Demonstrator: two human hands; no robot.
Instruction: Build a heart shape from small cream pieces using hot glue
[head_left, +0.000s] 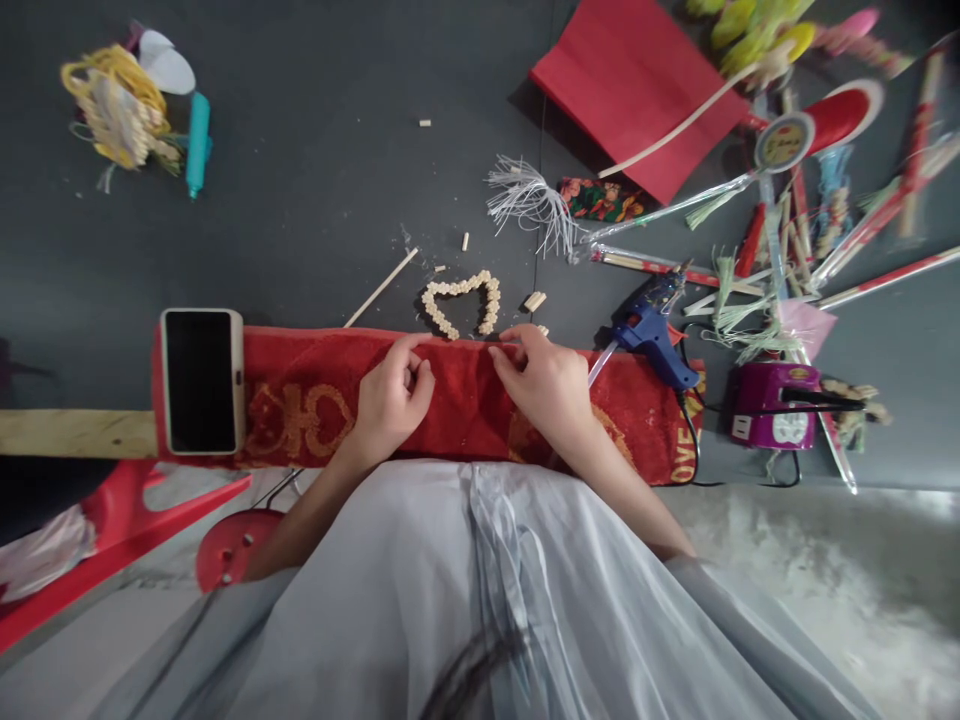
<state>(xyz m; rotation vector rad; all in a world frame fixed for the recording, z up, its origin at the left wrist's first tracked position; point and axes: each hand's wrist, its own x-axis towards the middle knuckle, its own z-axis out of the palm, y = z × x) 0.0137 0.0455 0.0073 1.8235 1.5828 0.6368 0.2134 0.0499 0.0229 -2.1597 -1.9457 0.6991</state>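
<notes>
A heart-shaped outline of small pale stick pieces (489, 290) lies on the dark table, its lower point open near the red towel's (469, 390) far edge. My left hand (394, 395) rests on the towel just below the heart's left side, fingers loosely curled and thumb apart from the index finger, with nothing seen in it. To the right, my right hand (547, 385) lies on the towel, thumb and index finger parted near the heart's lower right. A few short stick pieces (535, 301) lie just beyond that hand. Its other fingers are partly hidden.
A blue glue gun (651, 340) lies on the towel's right, its cord running by a purple power block (772, 405). A phone (201, 380) sits on the left. A thin stick (381, 287), red paper (637, 85), ribbon spool (784, 140) and teal tube (197, 145) lie beyond.
</notes>
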